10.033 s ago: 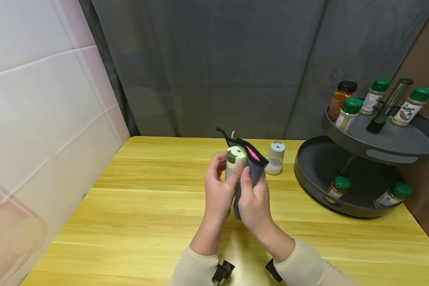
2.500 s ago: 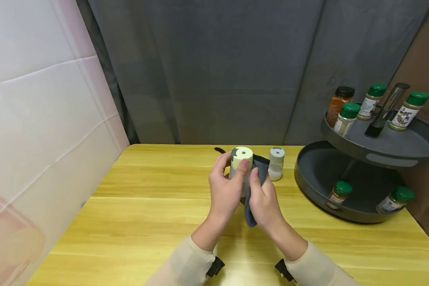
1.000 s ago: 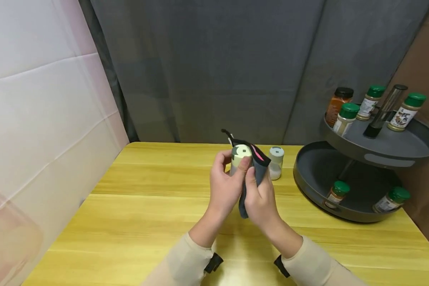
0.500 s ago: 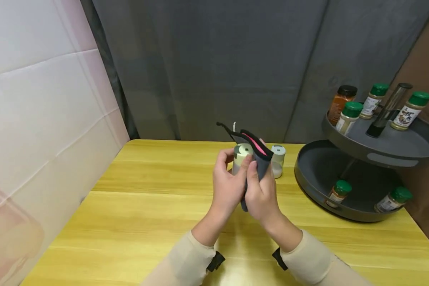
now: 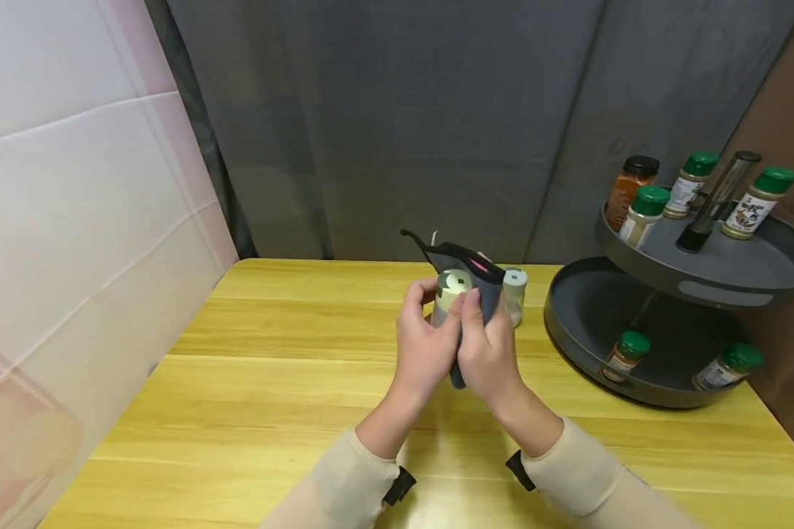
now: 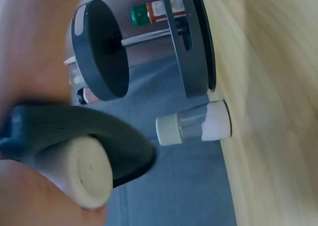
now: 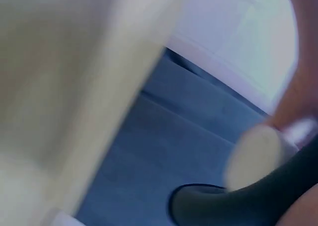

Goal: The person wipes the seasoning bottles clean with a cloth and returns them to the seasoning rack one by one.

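My left hand grips a seasoning shaker with a pale cap, held upright above the wooden table. In my right hand is a grey cloth with black edging and a sliver of pink showing in its fold. The cloth lies along the shaker's right side, its upper edge standing above the cap, and both thumbs meet in front. The left wrist view shows the round end of the held shaker with the dark cloth curved around it. Most of the shaker's body is hidden by fingers and cloth.
A second shaker with white contents stands just behind the right hand. To the right is a two-tier dark grey turntable rack bearing several green-capped spice jars and an orange jar with a black lid. A grey curtain hangs behind the table.
The cloth has shifted up and down along the shaker; its edge was low beside the cap 2.5 seconds ago and stands above it now. Less pink shows than half a second ago. Both grips stay.
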### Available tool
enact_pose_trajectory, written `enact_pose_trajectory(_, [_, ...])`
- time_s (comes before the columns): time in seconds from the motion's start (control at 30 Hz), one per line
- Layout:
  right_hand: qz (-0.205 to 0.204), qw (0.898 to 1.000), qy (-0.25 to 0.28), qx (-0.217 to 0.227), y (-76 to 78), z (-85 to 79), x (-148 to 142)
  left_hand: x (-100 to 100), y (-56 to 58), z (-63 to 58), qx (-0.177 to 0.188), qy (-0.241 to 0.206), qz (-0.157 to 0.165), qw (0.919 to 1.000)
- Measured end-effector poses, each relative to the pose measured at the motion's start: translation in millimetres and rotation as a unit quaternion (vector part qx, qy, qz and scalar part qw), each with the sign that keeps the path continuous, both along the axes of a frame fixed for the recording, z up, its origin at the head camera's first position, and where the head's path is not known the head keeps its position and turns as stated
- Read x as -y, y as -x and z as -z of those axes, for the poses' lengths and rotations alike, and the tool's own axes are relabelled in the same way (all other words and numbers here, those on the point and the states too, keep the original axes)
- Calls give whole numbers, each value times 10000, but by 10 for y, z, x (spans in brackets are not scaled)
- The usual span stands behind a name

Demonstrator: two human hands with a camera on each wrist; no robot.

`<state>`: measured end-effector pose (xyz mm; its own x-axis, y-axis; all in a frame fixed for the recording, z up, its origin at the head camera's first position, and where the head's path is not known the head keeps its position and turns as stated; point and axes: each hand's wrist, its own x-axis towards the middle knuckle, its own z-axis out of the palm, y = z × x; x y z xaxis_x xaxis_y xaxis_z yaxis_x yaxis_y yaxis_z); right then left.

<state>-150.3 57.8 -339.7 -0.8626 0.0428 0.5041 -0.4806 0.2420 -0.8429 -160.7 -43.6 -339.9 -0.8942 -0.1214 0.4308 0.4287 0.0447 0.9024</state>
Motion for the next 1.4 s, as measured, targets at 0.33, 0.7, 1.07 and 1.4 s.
enact_pose_trajectory(0.33, [-426, 9940, 328, 949, 57, -10, -95, 18, 45, 21, 21, 87, 68, 9999])
enact_pose_trajectory(0.7, [-368, 9973, -147, 625, 39, 235, -58, 28, 93, -87, -61, -184, -188, 9996])
enact_pose_trajectory(1.07, [-92, 9992, -225, -314, 69, 6, -17, -4, 88, -75, 34, -41, 55, 10000])
enact_pose_trajectory(1.4, [-668, 9908, 662, 974, -184, 62, -123, 125, 167, -55, 264, -825, 151, 9961])
